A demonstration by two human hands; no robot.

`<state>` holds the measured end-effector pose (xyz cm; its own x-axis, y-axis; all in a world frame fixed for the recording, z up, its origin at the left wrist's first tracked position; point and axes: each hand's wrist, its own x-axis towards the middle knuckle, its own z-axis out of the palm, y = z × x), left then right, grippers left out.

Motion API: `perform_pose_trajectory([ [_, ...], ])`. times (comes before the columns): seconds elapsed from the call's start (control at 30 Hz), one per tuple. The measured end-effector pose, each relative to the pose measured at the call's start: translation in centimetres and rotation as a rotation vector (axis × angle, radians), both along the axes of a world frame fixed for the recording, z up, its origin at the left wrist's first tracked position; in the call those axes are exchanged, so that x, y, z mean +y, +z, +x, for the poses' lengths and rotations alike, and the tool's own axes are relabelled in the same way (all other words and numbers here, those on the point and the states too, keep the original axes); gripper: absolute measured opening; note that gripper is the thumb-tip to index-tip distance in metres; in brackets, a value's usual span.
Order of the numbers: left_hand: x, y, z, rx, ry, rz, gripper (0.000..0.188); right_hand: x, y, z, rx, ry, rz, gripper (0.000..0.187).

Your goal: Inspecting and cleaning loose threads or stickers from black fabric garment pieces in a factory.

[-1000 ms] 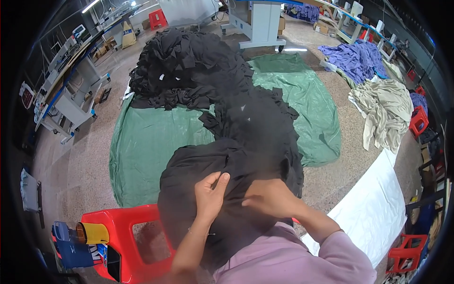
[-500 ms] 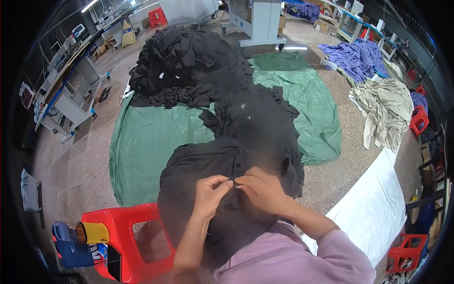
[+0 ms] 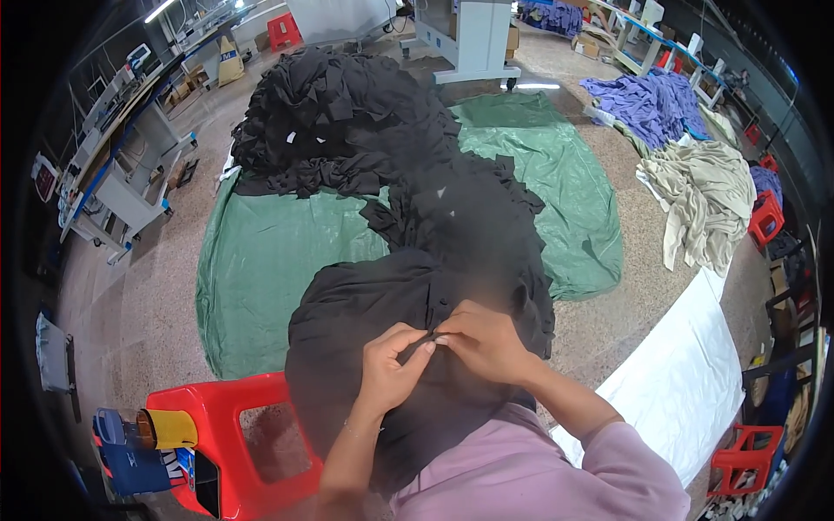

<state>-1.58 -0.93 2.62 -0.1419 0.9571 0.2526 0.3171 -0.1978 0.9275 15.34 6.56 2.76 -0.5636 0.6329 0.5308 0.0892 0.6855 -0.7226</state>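
Across my lap lies a black garment (image 3: 347,304) with a buttoned front edge. A dark button (image 3: 444,302) shows on that edge just beyond my fingers. My left hand (image 3: 393,365) pinches the edge between thumb and forefinger. Close against it, my right hand (image 3: 483,340) pinches the same strip of cloth from the other side. The fingertips of both hands nearly meet, and whatever small part lies between them is hidden. More black garments (image 3: 469,217) stretch away from my lap, joining a tall black heap (image 3: 347,104) farther off.
Green sheeting (image 3: 278,278) lies under the black heap. A red stool (image 3: 182,395) at my left holds a yellow-banded cup (image 3: 174,429) and a phone (image 3: 207,482). White sheeting (image 3: 669,382), beige cloth (image 3: 708,204) and purple cloth (image 3: 651,104) lie to the right. Wheeled worktables (image 3: 130,187) stand left.
Both hands stay at the garment's front edge. The fingers have shifted slightly, lifting and folding a bit of the edge between them. The whole view has moved slightly.
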Motion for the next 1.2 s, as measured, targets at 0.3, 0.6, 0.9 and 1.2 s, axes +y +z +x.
perform_pose_trajectory([
  [0.3, -0.3, -0.2, 0.9, -0.058, 0.089, 0.035, 0.004, 0.7, -0.4, -0.4, 0.139, 0.167, -1.037, 0.009],
  [0.6, -0.3, -0.1, 1.0, -0.228, 0.149, -0.063, 0.002, 0.6, -0.7, -0.3, 0.126, 0.161, -1.093, 0.009],
  [0.9, 0.7, 0.3, -0.2, -0.499, 0.080, -0.340, 0.008, -0.3, -0.8, -0.2, 0.168, 0.153, -0.594, 0.012],
  [1.2, 4.2, 4.2, -2.0, 0.247, -0.366, -0.582, 0.031, -4.7, 0.4, -2.2, -0.074, -0.015, 0.254, 0.020],
])
